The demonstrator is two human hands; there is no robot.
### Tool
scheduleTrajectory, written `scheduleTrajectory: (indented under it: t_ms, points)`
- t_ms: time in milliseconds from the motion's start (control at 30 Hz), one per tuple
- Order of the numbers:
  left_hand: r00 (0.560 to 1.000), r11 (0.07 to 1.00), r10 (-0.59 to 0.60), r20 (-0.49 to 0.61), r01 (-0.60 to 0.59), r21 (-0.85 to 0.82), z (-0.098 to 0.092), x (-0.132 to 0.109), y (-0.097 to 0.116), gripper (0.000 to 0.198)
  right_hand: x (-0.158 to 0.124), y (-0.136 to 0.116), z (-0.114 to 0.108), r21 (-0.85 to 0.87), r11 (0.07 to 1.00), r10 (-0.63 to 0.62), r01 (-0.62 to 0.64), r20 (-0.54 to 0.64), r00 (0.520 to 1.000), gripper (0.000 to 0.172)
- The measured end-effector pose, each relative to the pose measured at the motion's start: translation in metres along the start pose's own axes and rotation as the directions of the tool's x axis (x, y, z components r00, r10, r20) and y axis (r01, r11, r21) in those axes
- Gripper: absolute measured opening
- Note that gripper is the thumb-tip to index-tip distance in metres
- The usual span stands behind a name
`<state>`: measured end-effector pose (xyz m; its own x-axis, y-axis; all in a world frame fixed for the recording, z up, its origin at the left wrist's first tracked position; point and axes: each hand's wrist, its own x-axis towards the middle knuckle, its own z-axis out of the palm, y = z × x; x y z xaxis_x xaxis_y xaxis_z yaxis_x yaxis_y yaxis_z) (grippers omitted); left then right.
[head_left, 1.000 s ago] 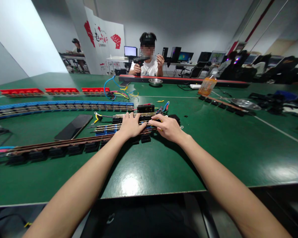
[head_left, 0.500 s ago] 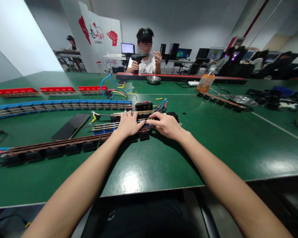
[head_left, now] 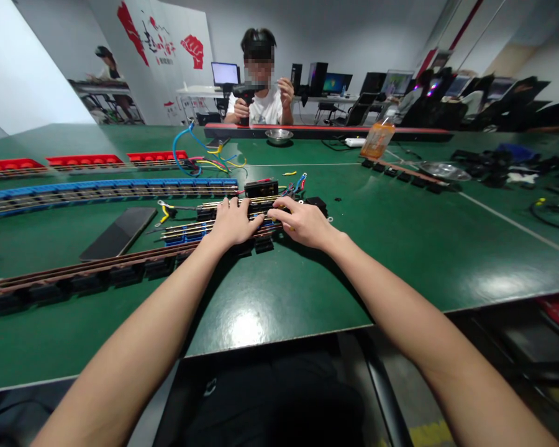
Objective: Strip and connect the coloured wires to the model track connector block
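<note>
My left hand [head_left: 231, 223] lies flat on a short strip of black and blue terminal blocks [head_left: 189, 231] on the green table [head_left: 270, 292]. My right hand [head_left: 302, 223] rests just right of it, fingertips pressing the same strip; whether it pinches anything is hidden. A second short strip [head_left: 214, 208] lies just behind the hands. A long brown rail with black blocks [head_left: 84, 273] runs off to the left from under my left hand. Yellow-handled pliers [head_left: 165, 212] and loose coloured wires [head_left: 295, 185] lie close by.
A dark phone [head_left: 118, 233] lies left of the hands. Blue [head_left: 97, 192] and red [head_left: 84, 161] terminal rails stretch along the far left. A person sits across the table holding a black tool; a metal bowl [head_left: 278, 135], an orange bottle [head_left: 377, 139] and cables lie beyond.
Both hands stay on the terminal strip, with barely any finger movement. The view has shifted: my head turned slightly right and up.
</note>
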<state>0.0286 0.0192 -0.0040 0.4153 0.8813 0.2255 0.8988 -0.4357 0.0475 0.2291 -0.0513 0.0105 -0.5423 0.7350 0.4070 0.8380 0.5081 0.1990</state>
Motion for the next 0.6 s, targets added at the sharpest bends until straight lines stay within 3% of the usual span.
scheduleTrajectory:
  t_ms: [200,400,467,600]
  points:
    - [1.0,1.0,0.0,0.003,0.0,-0.008,-0.001,0.0,0.0,0.067,-0.002,-0.001,0.003,0.047,0.995,0.09,-0.087,-0.049,0.995,0.045]
    - [1.0,1.0,-0.007,0.017,0.007,0.003,-0.001,0.0,0.001,0.068,-0.001,-0.001,0.013,0.234,0.96,0.204,-0.156,-0.195,0.959,0.039]
    - [1.0,1.0,-0.005,0.011,0.006,-0.004,0.0,0.001,0.0,0.067,0.001,-0.001,0.018,0.31,0.929,0.296,-0.205,-0.284,0.912,0.037]
    - [1.0,1.0,-0.005,0.01,0.005,-0.019,0.002,0.002,-0.001,0.067,0.003,0.004,0.024,0.442,0.827,0.531,-0.347,-0.41,0.742,0.038]
